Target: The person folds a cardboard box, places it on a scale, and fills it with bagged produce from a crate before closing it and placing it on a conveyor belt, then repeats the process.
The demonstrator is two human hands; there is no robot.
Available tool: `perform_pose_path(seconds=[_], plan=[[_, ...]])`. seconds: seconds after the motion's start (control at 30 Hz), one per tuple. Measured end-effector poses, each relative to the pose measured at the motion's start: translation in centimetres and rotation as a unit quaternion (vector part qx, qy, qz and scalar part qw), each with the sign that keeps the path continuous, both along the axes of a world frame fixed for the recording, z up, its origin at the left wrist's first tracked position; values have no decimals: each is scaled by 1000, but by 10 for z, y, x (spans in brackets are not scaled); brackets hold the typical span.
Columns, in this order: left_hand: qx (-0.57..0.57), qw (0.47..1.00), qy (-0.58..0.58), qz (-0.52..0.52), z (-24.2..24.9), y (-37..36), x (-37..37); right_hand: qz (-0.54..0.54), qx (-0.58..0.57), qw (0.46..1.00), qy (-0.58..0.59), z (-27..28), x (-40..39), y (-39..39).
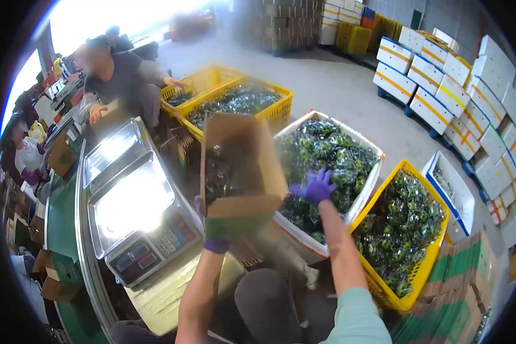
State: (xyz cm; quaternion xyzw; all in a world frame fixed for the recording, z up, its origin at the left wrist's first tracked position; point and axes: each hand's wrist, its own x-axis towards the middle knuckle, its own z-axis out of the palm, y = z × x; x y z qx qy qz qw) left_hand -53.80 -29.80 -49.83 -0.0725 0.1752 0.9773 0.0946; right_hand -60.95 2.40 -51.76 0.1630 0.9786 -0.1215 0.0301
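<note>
- While the cardboard box (241,166) hangs tipped in the air, its open side faces the camera and dark bagged greens show inside it.
- Left hand (212,232), in a purple glove, grips the box at its lower green-printed edge, fingers closed around the corner.
- Right hand (315,186), also in a purple glove, is spread open, fingers fanned, just beside the box's right wall; I can't tell whether it touches the cardboard.
- Right behind that open hand sits a white crate (368,150) heaped with bagged greens (327,149).
- Over to the right, a yellow crate (424,265) holds more of the same bags, and a white box with blue trim (461,198) stands beyond it.
- To the left of the box, a scale (137,229) with a bright metal pan and keypad rests on the bench.
- Farther back, another person (120,77) leans over two more yellow crates (278,109) of greens.
- Stacks of white boxes (447,86) line the right wall.
</note>
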Motion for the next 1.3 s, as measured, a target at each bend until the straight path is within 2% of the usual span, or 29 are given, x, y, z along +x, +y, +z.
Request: perform_pose_path(seconds=[0.03, 0.07, 0.13, 0.2, 0.23, 0.27, 0.3, 0.33, 0.37, 0.4, 0.53, 0.57, 0.6, 0.67, 0.7, 0.73, 0.8, 0.83, 0.87, 0.93, 0.97, 1.0, 1.03, 1.07, 1.1, 1.13, 1.2, 1.27, 1.3], plan=[[-8, 1000, 14, 6, -6, -2, -6, 40, 57, 998, 9, -24, 5, -12], [-15, 999, 29, 13, -13, -4, -12, 37, 22, 999, -12, -15, 6, -23], [-27, 998, 47, 18, -26, -8, -14, 155, -15, 987, -31, -39, -12, -1], [-18, 998, 55, 10, -19, -8, -10, 130, 21, 991, -32, -25, -15, 13], [10, 996, 87, -26, -8, -7, -11, 53, 98, 994, -16, -13, -14, 9], [37, 990, 119, -61, 3, -4, -9, 54, 96, 994, -18, 4, -12, 12], [34, 991, 117, -60, 3, -1, -8, 24, 101, 995, -3, 17, -11, 17], [-15, 998, 65, -13, 3, 0, -8, -7, 105, 994, 13, 23, -16, 23], [-65, 997, 12, 33, 2, -2, -7, -1, 72, 996, -46, 19, -29, 31], [-71, 997, 8, 31, -1, -5, -8, 4, 39, 994, -106, 16, -36, 35], [-42, 999, 33, -8, -12, 2, -10, 16, 32, 998, -47, 0, -36, 33], [-15, 997, 72, -36, -17, 2, -12, 37, 42, 995, 89, -13, -24, 35], [12, 992, 109, -63, -22, 4, -12, 37, 46, 994, 88, -15, -18, 34], [31, 991, 114, -66, -27, 9, -15, 69, 20, 989, 130, -16, -10, 33], [45, 990, 118, -70, -28, 10, -14, 94, 17, 975, 199, -17, -2, 32], [47, 989, 119, -68, -29, 11, -14, 97, 19, 975, 199, -16, 1, 33], [105, 981, 139, -91, -23, 14, -10, 120, -46, 966, 224, -26, 2, 46], [151, 968, 158, -120, -20, 13, -8, 157, -60, 938, 304, -31, 1, 54], [154, 968, 161, -115, -19, 11, -6, 162, -59, 937, 304, -33, 0, 62], [189, 956, 178, -136, -17, 7, -5, 133, -174, 915, 339, -30, -2, 74], [192, 956, 180, -132, -16, 4, -4, 111, -185, 917, 337, -25, 1, 78], [195, 958, 167, -131, -15, 2, -3, 115, -182, 917, 337, -19, 1, 84], [197, 959, 154, -130, -15, 1, -2, 83, -340, 874, 338, -12, 1, 91], [200, 959, 157, -127, -14, 0, -1, 48, -488, 807, 328, -6, -1, 94], [234, 945, 171, -151, -14, -1, -1, 76, -431, 836, 332, 29, 10, 90], [267, 929, 185, -175, -13, -2, 0, 81, -429, 836, 332, 64, 18, 81], [242, 944, 170, -148, -19, 0, 0, 153, -432, 809, 368, 131, 31, 63], [218, 956, 155, -122, -14, 4, 3, 263, -334, 817, 389, 197, 49, 38], [178, 970, 132, -104, -3, 9, 7, 346, -225, 817, 404, 239, 69, 14]])
